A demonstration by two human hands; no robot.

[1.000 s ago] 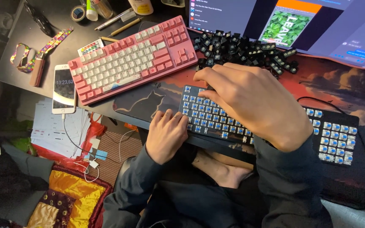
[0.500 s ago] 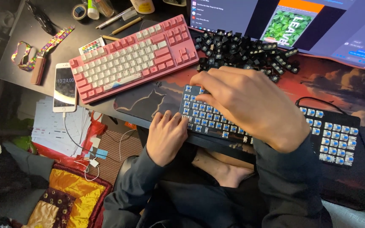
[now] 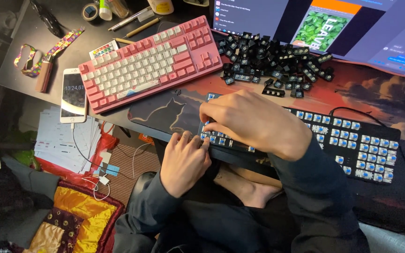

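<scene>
two keyboards: left hand (image 3: 183, 161) curled on the black keyboard's (image 3: 352, 145) near edge, right hand (image 3: 251, 122) pinching there; the pink keyboard (image 3: 151, 63) sits apart.

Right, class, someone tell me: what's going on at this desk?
A person sits at a desk working on a black keyboard whose keycaps are off, leaving blue switches bare. The right hand presses down on the switches at its left end, while the left hand grips that end's near edge. A heap of black keycaps lies behind it, beside a pink keyboard. A phone rests at the desk's left edge.
</scene>
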